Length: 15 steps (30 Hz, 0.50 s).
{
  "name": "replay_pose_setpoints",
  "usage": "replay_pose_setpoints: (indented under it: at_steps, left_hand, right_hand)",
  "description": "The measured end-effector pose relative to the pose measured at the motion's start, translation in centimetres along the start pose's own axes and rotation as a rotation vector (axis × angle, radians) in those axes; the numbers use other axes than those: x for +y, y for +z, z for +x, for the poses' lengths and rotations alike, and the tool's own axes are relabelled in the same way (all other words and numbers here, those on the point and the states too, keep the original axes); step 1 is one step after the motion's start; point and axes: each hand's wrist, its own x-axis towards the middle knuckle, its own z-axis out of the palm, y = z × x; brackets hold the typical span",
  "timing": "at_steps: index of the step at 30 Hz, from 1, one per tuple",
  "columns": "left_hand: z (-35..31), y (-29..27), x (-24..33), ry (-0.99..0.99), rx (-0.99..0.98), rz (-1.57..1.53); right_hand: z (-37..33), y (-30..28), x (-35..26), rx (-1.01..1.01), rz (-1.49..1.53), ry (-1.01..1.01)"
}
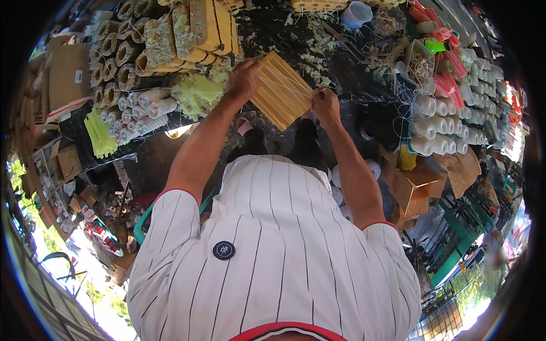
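A tan-yellow slab with long parallel grooves (280, 94) is held up at a tilt in front of me, over the near edge of the dark work table. Thin white strings run across its grooved face. My left hand (243, 80) grips its upper left edge, fingers closed. At its right corner, my right hand (326, 106) pinches the slab, and a string passes close to those fingers. The slab's underside is hidden. Nearest to my left hand is a loose pale yellow-green heap (199, 92) on the table.
Thick yellow blocks (210, 25) and hollow brown tubes (126, 52) are stacked at the left, above wrapped rolls (151, 105) and yellow-green sticks (99, 133). Rows of white cylinders (435, 125) stand at the right, near tangled string (420, 59). An open cardboard box (418, 184) sits below.
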Motion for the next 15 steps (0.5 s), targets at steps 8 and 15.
replay_pose_setpoints:
  at_steps: [8, 15]
  left_hand:
    - [2.8, 0.2, -0.7, 0.293, -0.023, 0.122]
    - [3.1, 1.6, -2.7, 0.320, -0.118, 0.133]
  right_hand:
    - [-3.7, 0.8, 5.8, -0.049, 0.329, 0.193]
    - [-3.6, 0.9, 7.4, 0.049, 0.371, 0.166]
